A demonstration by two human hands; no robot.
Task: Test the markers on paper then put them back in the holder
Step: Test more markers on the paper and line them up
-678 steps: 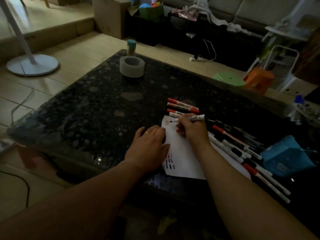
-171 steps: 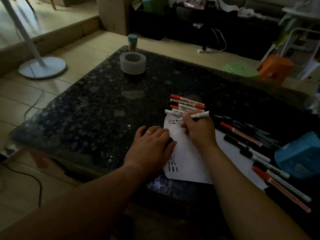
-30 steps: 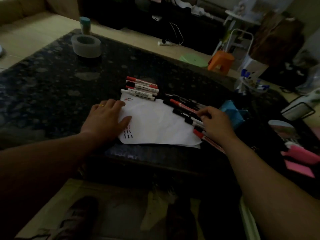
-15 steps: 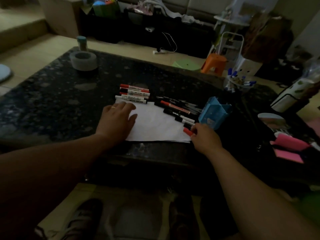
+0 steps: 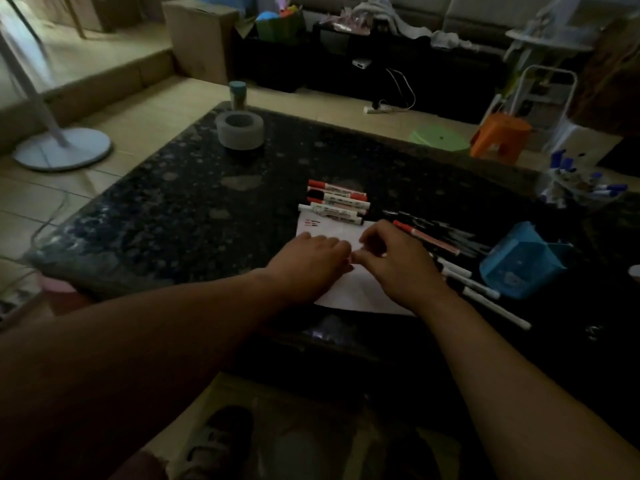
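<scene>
Person's left hand (image 5: 308, 266) and right hand (image 5: 393, 263) meet fingertip to fingertip over the paper (image 5: 325, 232) on the desk (image 5: 173, 216), prob. uncapping a marker, tho what either grip holds can't be told; row of markers (image 5: 337, 202) beyond looks tested, loose markers (image 5: 457, 273) wait by the tipped holder (image 5: 516, 265).

Home living room, sofa (image 5: 485, 12) (laundry-strewn), pedestal fan (image 5: 62, 150), tiled floor (image 5: 145, 123)

table (image 5: 166, 209) black, pale speckles | paper (image 5: 349, 292) white, red-black strokes | holder (image 5: 519, 268) blue | tape (image 5: 239, 129) grey | stool (image 5: 502, 136) orange
</scene>
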